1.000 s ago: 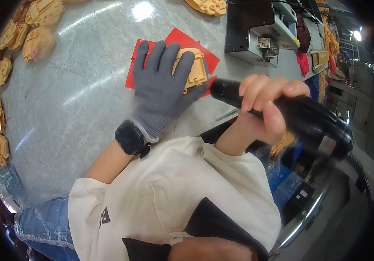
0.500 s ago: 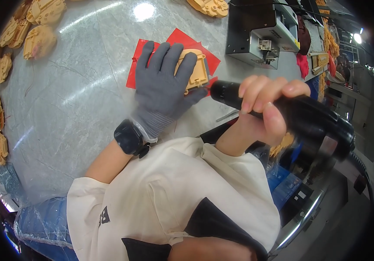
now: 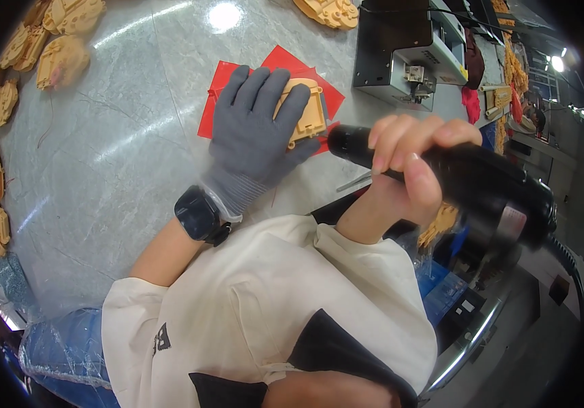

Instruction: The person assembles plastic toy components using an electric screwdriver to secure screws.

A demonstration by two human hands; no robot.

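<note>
1. Head view: the left hand [image 3: 254,132], in a grey knit glove, lies flat with its fingers spread over a tan moulded plastic part [image 3: 303,115], pressing it down onto the table.
2. The tan part sits on a stack of red square sheets [image 3: 218,102] fanned at slightly different angles on the grey marbled table [image 3: 115,156]; the sheets show beyond the glove to the left, above and to the right.
3. A dark smartwatch [image 3: 197,213] is on the left wrist.
4. The right hand [image 3: 411,166], bare, is wrapped in a closed grip round a black cylindrical power tool [image 3: 468,183]; its blunt nose points left and ends just beside the right edge of the tan part. Whether the nose touches the part cannot be told.
5. The tool carries a small pale label with a red patch [image 3: 511,219] near its rear end; what is on it is too small to tell.
6. A thin metal piece [image 3: 353,181] lies on the table just under the tool's nose.
7. A black and grey bench machine [image 3: 404,54] stands on the table above the right hand.
8. More tan moulded parts [image 3: 64,41] lie loose along the upper left and left rim of the table, and another cluster [image 3: 329,10] at the top edge.
9. No bin or box with visible contents can be made out clearly.
</note>
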